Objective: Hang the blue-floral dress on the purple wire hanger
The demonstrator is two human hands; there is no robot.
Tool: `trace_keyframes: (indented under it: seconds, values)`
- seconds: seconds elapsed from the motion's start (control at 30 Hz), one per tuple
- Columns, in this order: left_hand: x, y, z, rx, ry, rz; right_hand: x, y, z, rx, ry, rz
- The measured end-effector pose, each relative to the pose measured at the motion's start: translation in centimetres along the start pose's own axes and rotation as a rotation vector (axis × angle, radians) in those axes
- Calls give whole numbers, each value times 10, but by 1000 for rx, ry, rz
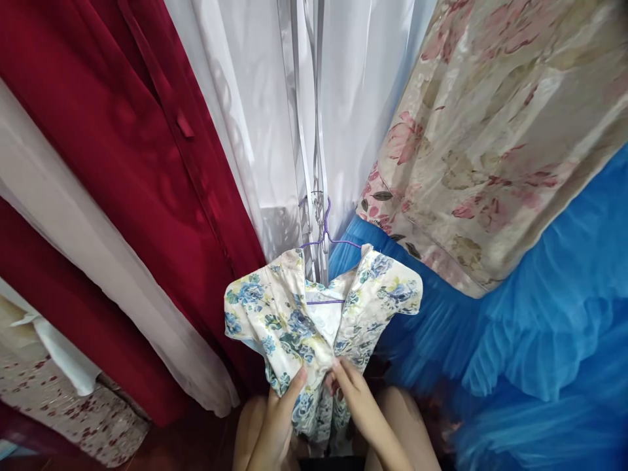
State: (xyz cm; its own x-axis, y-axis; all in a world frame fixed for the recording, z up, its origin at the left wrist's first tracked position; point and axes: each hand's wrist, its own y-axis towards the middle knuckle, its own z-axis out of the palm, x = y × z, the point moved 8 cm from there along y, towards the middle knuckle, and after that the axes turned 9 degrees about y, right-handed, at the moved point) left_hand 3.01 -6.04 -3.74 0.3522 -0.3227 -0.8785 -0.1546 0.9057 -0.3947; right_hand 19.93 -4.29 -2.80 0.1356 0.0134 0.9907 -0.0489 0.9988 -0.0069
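Observation:
A short-sleeved white garment with blue and yellow flowers [294, 320] hangs by its shoulders on a thin purple hanger [328, 229]. Its neckline is a deep V, with the hanger's lower bar crossing inside. My left hand [282, 412] grips the garment's left side, thumb on the front and fingers hidden behind the cloth. At the bottom of the V, my right hand [350, 386] pinches the front edge between thumb and fingers. Below my hands the garment drops between my knees, partly hidden.
White straps [314, 131] hang down behind the hanger, before a white cloth [255, 78]. Dark red fabric [147, 163] and pale fabric [98, 235] hang at left. To the right are a floral beige fabric [471, 163] and a ruffled blue fabric [530, 327].

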Motion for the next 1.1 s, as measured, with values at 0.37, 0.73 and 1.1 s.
trace_keyframes:
  seconds: [0.37, 0.73, 1.1]
  values:
    - [18, -15, 40, 117, -122, -70, 16, 0, -7, 131, 122, 33]
    - [-13, -23, 23, -330, 548, 789, 18, -9, -34, -11, 125, 139]
    - [13, -14, 80, 243, 730, 627, 72, 21, -20, -28, 75, 3]
